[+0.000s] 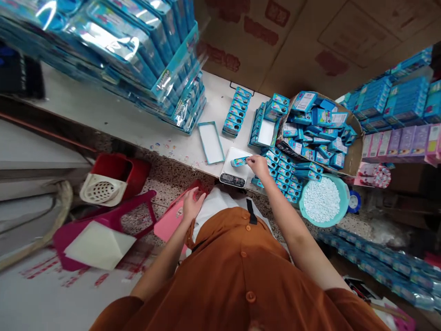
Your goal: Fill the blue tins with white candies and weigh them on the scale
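Observation:
My right hand (257, 166) pinches a small blue box (240, 161) just above a white digital scale (234, 166), whose black display faces me. Many similar blue boxes (279, 166) lie in rows right of the scale, close to my right wrist. My left hand (192, 205) hangs lower, fingers loosely apart and holding nothing, next to a pink plastic board (171, 221). A teal-rimmed white box tray (211, 142) rests on the counter left of the scale.
A torn cardboard carton (354, 147) heaped with blue boxes and a teal basin of white pellets (322, 200) stand at right. Foil-wrapped blue packs (103, 48) tower at upper left. Shelves of packs line the right. A red bucket (119, 174) and magenta dustpan (103, 225) sit on the floor.

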The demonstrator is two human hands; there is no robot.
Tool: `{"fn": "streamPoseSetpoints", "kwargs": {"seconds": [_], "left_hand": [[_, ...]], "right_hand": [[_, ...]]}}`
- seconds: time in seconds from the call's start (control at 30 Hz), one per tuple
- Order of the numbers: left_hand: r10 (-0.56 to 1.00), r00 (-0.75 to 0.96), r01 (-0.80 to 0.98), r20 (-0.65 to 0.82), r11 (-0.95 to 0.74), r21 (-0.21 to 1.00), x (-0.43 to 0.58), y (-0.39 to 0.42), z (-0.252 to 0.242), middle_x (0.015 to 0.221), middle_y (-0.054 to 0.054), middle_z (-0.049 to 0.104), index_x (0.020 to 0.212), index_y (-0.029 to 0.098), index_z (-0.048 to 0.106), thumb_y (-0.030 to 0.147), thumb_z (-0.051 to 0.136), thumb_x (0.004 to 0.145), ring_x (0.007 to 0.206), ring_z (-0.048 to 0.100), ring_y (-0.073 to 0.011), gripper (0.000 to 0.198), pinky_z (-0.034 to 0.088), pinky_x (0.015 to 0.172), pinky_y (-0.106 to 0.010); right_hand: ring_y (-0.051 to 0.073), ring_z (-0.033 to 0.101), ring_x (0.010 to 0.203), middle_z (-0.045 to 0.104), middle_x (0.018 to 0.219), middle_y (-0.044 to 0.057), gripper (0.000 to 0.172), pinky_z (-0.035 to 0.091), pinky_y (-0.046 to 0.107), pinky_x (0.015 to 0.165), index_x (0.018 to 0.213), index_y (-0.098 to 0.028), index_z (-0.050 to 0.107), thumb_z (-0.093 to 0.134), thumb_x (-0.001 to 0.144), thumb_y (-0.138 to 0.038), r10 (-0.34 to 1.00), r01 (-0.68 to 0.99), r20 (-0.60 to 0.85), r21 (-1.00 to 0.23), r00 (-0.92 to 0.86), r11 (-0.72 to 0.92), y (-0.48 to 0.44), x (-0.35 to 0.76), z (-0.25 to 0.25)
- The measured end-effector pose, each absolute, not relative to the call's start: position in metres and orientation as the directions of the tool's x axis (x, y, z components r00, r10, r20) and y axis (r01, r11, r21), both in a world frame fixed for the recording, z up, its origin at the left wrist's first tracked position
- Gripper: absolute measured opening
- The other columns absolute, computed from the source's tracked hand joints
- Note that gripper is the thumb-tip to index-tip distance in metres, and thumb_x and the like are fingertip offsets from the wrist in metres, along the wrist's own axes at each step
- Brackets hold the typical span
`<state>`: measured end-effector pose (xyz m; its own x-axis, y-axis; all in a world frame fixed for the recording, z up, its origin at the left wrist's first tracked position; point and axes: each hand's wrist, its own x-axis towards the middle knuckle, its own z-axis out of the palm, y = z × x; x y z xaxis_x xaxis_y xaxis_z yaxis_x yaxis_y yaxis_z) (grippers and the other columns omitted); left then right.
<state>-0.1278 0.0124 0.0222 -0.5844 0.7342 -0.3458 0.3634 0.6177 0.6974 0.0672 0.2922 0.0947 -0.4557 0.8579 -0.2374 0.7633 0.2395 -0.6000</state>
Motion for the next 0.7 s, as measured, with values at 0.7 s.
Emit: {"fn": "streamPoseSetpoints", "kwargs": {"seconds": [0.7], "left_hand": [[0.705,-0.618,0.319,-0.349,0.63,0.708,-0.136,0.0099,0.0178,0.11,-0.01,0.062,0.11,0.02,0.06,0.045,0.059,0.078,0.108,0.055,-0.0259,0.041,0.042,0.1,-0.042]], "right_hand": [[0.018,0.056,0.081,0.06,0.09,0.007,0.009,0.044,0.029,0.076,0.081,-0.018,0.067,0.063,0.08,-0.026,0.834,0.753,-0.218,-0.582,-0.507,0.305,0.2921,0.0646,0.0858]]}}
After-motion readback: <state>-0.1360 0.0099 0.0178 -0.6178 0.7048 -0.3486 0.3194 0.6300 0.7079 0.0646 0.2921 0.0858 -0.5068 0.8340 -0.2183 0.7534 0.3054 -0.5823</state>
